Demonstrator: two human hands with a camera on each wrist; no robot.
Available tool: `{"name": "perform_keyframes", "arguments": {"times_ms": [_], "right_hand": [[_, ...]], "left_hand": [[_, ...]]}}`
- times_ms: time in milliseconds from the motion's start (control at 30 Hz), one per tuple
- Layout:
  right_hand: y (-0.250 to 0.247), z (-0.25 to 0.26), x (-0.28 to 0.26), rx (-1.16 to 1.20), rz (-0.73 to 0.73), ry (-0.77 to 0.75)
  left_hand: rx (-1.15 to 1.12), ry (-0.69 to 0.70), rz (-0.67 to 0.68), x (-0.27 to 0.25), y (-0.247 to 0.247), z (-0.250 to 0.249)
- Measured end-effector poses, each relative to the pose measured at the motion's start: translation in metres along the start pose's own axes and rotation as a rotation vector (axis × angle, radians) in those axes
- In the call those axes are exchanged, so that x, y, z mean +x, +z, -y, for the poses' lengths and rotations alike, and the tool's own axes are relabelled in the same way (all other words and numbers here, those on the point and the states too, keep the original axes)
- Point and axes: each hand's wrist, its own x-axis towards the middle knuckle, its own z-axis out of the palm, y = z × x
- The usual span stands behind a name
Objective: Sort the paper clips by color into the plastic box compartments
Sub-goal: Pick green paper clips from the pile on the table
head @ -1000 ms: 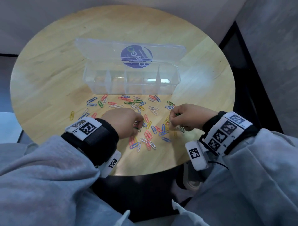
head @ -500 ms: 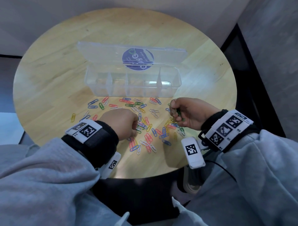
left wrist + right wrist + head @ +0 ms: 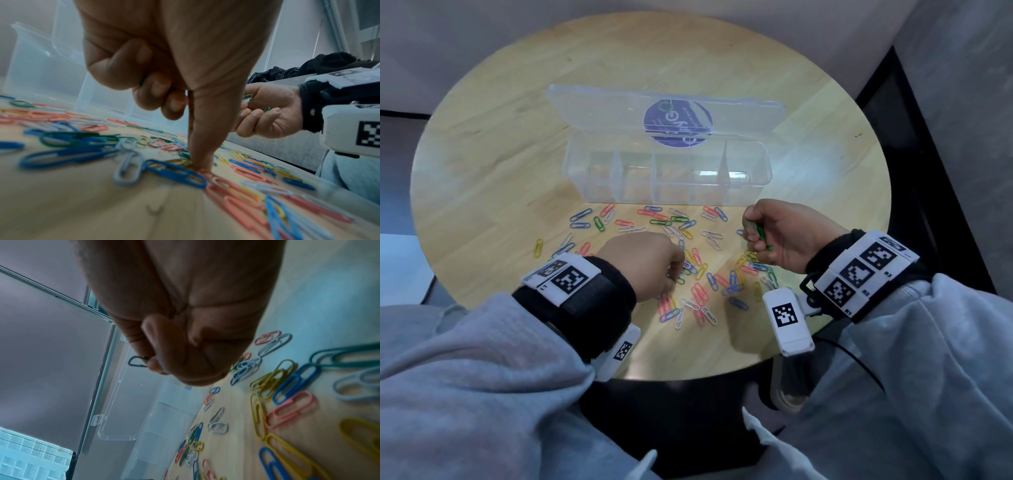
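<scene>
The clear box stands open on the round table, lid tipped back, its compartments bare (dividers upright). The right hand is raised just above the table near the box's right end, fingers curled round a few green clips. The left hand is low over the pile, thumb pressed down among the clips, other fingers curled; a green sliver shows between them, though what they hold I cannot tell. The loose clips (blue, red, yellow, green, white) lie scattered before the box.
</scene>
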Motion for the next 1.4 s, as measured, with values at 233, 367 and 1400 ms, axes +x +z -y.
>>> {"name": "perform_keyframes", "arguments": {"times_ms": [233, 367, 1400], "right_hand": [[0.001, 0.001, 0.001, 0.03, -0.012, -0.008], [0.002, 0.003, -0.001, 0.053, -0.04, 0.008], [0.015, 0.014, -0.011, 0.37, 0.108, -0.006]], "left_hand": [[0.03, -0.003, 0.015, 0.0, 0.001, -0.001], [0.011, 0.025, -0.003, 0.0, 0.003, -0.001], [-0.16, -0.039, 0.088, 0.001, 0.0, 0.007]]}}
